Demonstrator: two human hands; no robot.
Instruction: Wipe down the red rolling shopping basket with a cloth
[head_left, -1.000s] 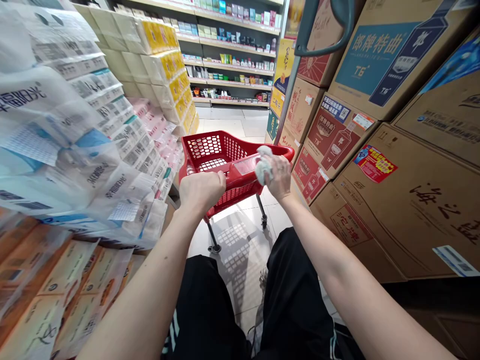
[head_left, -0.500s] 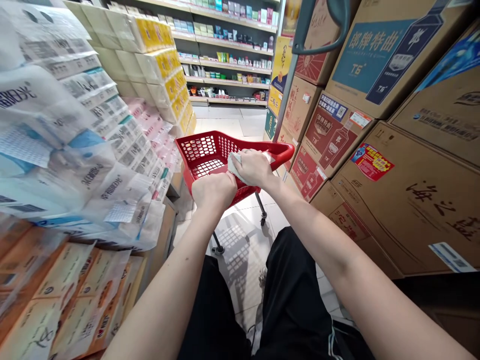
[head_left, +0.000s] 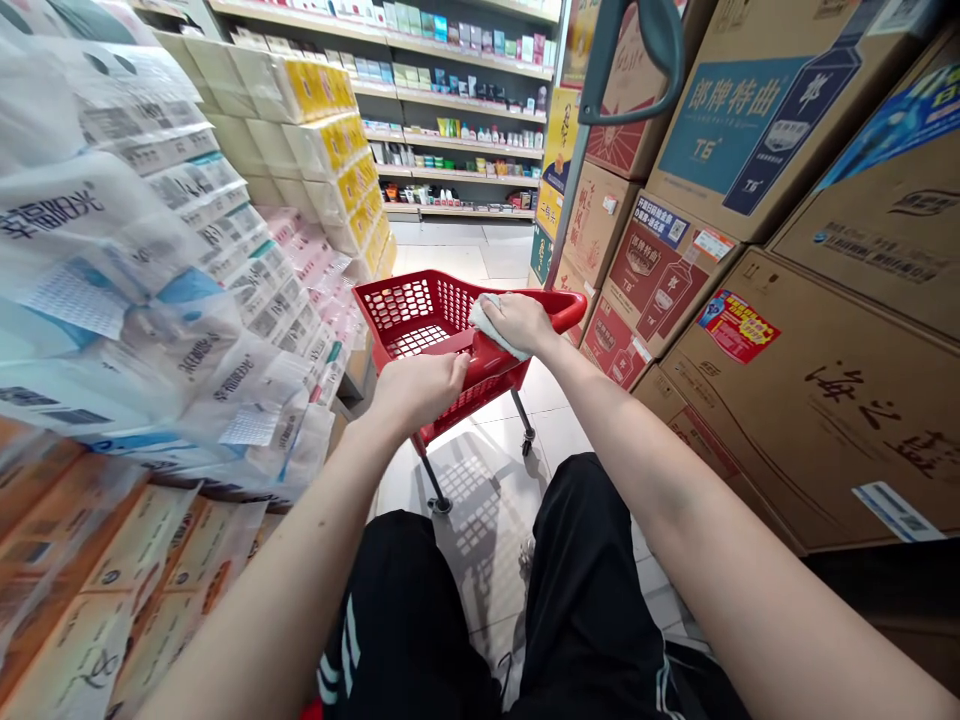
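A red plastic shopping cart (head_left: 409,305) stands in the aisle just ahead of my knees. My left hand (head_left: 416,388) is closed around the near left part of its handle bar. My right hand (head_left: 521,320) presses a crumpled white cloth (head_left: 486,322) onto the top of the handle, fingers curled over the cloth. The basket of the cart looks empty. Its wheels (head_left: 444,505) rest on the pale tiled floor.
Stacked packs of tissue and toilet paper (head_left: 150,300) wall the left side. Brown liquor cartons (head_left: 787,300) are piled high on the right. Shelves of small goods (head_left: 457,120) cross the aisle's far end. A narrow strip of tiled floor (head_left: 450,250) runs ahead.
My right hand carried the cloth from the handle's right side to the left, then back toward the middle. My left hand stayed gripping the handle.
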